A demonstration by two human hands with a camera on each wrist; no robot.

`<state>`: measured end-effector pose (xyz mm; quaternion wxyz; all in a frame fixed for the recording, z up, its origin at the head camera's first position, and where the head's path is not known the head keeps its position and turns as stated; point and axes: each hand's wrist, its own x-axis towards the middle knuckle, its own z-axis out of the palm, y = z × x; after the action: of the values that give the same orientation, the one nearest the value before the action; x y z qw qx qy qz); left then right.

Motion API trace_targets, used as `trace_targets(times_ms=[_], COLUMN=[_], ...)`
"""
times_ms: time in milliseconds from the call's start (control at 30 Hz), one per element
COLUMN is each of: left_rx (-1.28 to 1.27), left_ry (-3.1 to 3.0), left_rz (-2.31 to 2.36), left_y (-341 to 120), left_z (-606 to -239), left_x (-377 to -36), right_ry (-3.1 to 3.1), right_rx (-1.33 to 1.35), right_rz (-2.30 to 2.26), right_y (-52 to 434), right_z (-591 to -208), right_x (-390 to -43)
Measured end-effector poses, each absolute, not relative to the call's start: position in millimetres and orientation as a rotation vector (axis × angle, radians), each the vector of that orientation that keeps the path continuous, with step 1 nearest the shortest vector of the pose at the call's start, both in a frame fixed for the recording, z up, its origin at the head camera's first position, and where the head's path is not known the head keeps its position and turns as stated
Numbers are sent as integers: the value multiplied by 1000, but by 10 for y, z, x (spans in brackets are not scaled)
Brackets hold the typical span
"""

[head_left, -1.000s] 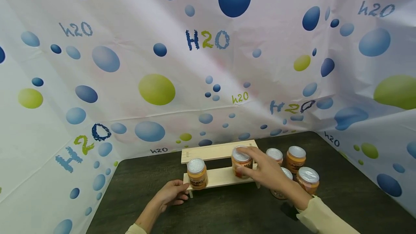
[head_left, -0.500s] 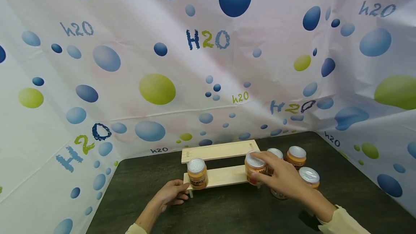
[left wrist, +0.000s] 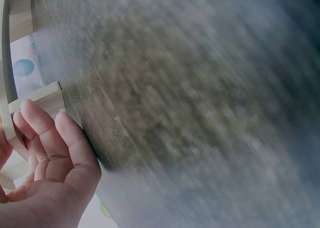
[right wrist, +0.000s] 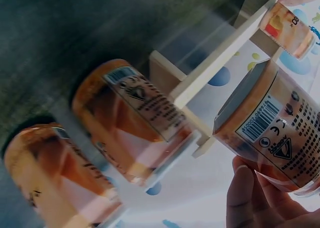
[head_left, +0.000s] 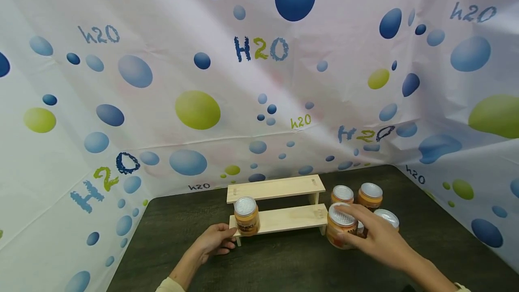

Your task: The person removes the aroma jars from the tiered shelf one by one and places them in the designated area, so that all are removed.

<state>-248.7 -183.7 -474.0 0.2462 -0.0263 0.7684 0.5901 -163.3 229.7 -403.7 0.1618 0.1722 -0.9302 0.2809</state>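
Observation:
A two-step wooden rack stands on the dark table. My left hand holds the left end of its lower step, thumb on top; in the left wrist view the fingers lie against the wood. An orange jar with a silver lid stands upright at that same end. My right hand grips another such jar by its side, just right of the lower step. In the right wrist view this held jar shows a barcode label and its base is clear of the rack.
More silver-lidded jars stand at the right: one behind the held jar, one farther back and one partly hidden by my right hand. A patterned sheet hangs behind the dark table.
My right hand has carried its jar rightward and nearer to me, from over the lower step's right end to beyond it. My left hand stays on the rack.

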Motion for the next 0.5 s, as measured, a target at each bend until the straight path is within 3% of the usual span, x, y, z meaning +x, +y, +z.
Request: trace_targets(times_ms=[500], left_rx=[-68], left_ry=[2098], left_rz=[1611], left_y=[-1846], left_z=[-4740], left_x=[-2473], right_ry=[-2786], right_rx=[372], right_rz=[871], right_y=[2428], right_z=[-4250], right_x=[-1367])
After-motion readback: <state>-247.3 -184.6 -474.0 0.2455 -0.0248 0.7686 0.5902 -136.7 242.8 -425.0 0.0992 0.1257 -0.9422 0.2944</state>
